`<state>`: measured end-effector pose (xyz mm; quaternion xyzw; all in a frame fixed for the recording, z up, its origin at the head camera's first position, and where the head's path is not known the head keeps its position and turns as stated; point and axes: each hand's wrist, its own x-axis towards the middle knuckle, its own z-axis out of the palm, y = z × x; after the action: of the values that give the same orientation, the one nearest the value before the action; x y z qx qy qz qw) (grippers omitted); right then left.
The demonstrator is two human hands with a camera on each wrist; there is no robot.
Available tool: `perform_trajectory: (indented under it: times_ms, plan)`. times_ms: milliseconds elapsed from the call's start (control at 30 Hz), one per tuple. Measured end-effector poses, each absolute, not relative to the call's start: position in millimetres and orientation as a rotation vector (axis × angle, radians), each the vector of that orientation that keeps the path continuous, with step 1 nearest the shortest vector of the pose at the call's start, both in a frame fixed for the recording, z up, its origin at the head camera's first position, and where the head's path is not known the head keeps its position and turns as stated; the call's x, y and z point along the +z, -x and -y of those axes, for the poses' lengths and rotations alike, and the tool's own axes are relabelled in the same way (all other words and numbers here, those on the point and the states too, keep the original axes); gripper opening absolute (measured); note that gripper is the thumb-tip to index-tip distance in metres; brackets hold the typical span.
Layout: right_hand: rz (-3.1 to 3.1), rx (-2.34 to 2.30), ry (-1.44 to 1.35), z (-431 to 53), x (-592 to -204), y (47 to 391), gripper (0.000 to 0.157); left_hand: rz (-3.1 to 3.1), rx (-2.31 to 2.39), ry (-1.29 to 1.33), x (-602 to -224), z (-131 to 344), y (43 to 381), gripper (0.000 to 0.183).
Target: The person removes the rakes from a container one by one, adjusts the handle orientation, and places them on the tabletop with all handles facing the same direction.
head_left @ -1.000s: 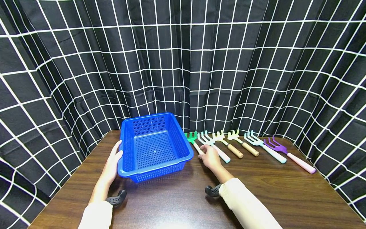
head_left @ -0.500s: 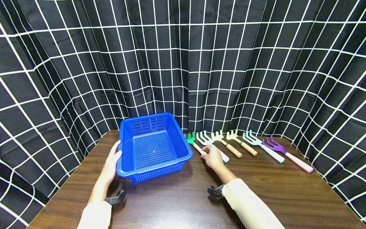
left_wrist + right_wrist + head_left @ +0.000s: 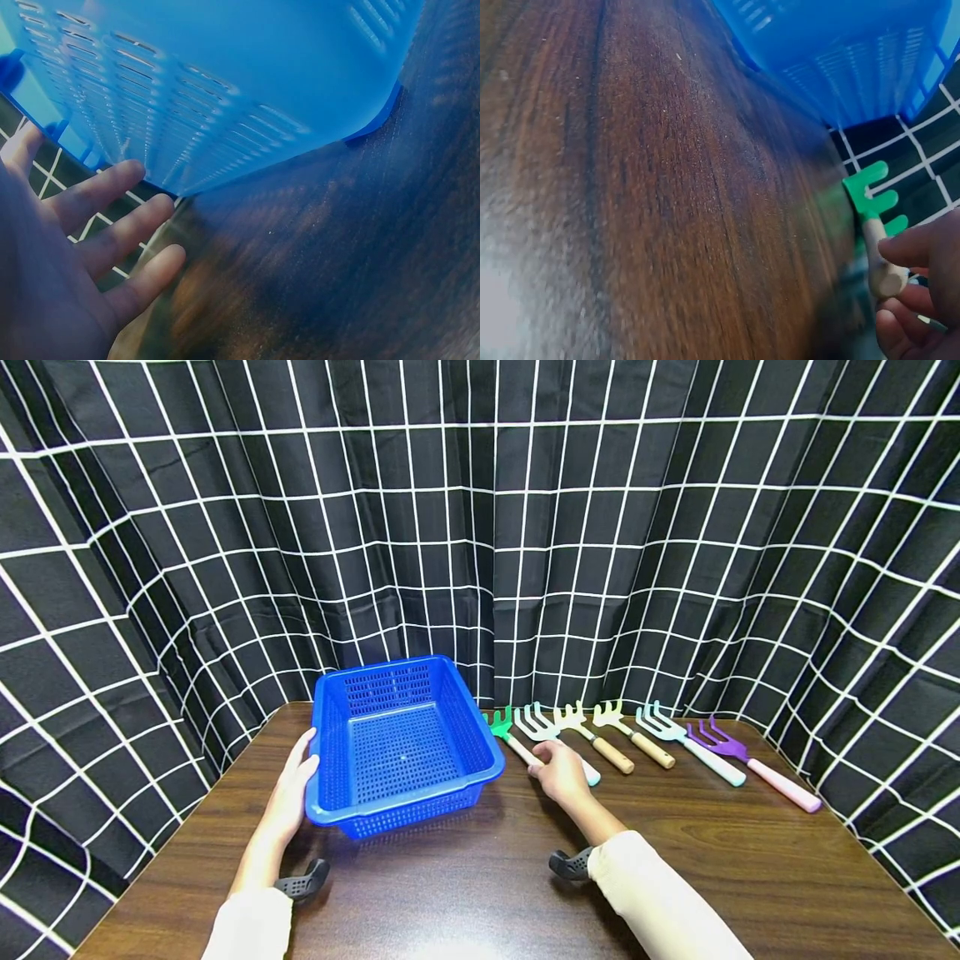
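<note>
A blue perforated plastic basket (image 3: 412,816) stands on the wooden table, its inside bare. My left hand (image 3: 287,792) rests along the basket's left side with its fingers extended; in the left wrist view the fingertips (image 3: 161,208) lie close to the rim. Right of the basket, my right hand (image 3: 561,774) pinches the pale handle of a small green hand rake (image 3: 502,727) between thumb and fingers. The right wrist view shows the handle's butt end (image 3: 889,279) between them. Beside that hand lies a white hand rake (image 3: 588,768), partly covered by it.
Farther right, more hand rakes lie in a row: two yellow ones with wooden handles (image 3: 613,754) (image 3: 652,750), a light blue one (image 3: 712,762) and a purple one with a pink handle (image 3: 783,785). A black checked curtain (image 3: 450,527) hangs behind the table (image 3: 450,877).
My right hand has shifted slightly right and down along the green rake's handle, and its grip there now holds still. The left hand and basket have barely moved.
</note>
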<state>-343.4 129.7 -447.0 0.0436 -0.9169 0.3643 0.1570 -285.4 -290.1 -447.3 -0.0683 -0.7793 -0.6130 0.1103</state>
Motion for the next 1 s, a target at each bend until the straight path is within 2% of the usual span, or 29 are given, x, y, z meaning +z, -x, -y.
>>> perform_trajectory:
  times_ms: [500, 767, 1000]
  plan:
    - [2.532, 1.102, -0.221, -171, -434, 313, 0.029, 2.261, -1.806, 0.215, -445, 288, 286, 0.054]
    - [2.493, 1.092, -0.141, -210, -423, 294, 0.026, 2.263, -1.783, 0.183, -448, 291, 286, 0.052]
    - [2.490, 0.946, -0.250, -246, -413, 280, 0.026, 2.211, -1.794, 0.160, -449, 290, 282, 0.056]
